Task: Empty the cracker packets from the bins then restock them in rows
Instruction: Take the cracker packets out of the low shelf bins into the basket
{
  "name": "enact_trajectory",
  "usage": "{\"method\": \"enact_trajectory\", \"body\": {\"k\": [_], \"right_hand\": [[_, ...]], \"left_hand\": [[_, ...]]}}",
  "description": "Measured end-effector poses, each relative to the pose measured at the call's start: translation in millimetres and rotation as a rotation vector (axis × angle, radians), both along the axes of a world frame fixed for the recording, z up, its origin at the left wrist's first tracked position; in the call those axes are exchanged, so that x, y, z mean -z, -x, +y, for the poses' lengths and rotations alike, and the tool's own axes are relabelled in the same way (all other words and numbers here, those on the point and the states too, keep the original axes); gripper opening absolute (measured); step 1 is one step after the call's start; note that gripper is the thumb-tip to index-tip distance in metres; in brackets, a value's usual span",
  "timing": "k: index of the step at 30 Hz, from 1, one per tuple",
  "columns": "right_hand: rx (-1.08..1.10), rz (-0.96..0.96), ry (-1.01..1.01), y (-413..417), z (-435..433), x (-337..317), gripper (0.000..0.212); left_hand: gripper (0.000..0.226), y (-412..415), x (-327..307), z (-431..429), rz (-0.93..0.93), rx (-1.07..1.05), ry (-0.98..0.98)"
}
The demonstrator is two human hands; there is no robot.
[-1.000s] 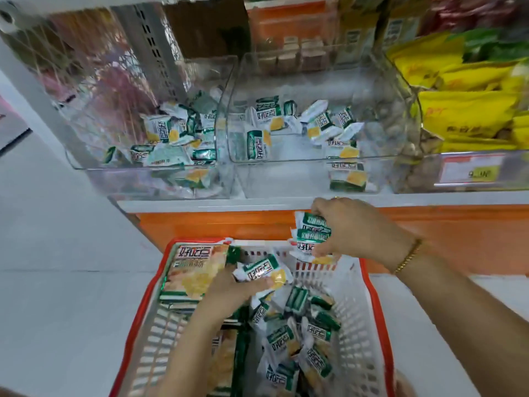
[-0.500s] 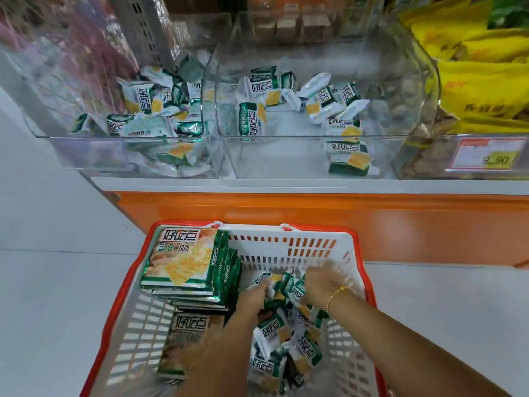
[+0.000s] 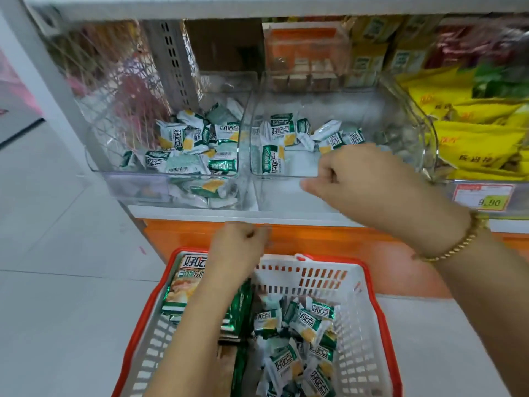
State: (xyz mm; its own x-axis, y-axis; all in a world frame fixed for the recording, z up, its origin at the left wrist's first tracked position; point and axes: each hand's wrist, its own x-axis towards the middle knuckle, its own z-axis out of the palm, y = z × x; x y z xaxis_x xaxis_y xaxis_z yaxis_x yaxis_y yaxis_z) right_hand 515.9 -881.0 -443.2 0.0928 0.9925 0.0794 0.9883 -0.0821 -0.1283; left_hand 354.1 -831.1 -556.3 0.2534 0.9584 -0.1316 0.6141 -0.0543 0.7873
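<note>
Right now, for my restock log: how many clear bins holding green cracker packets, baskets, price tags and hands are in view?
Clear bins holding green cracker packets: 2 (left bin, middle bin)
Baskets: 1 (basket)
Price tags: 1 (price tag)
Hands: 2 (left hand, right hand)
Total: 6

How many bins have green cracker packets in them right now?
2. The left clear bin holds a loose pile. The middle clear bin has a few at its back, and the right hand in front may hide more there.
</note>
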Motion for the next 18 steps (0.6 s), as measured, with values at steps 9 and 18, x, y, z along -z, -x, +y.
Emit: {"method": "enact_trajectory", "body": {"k": [9,18], "right_hand": [[0.019,0.524,0.196,-53.4,99.1,15.6,0.029],[-0.088,0.394,0.335,-33.3,175.4,45.9,0.076]], "left_hand": [[0.036,13.1,-64.5,45.6,-0.167,-0.063,-0.487],[0.026,14.0,-42.7,47.6,-0.125,0.002,-0.468]]}}
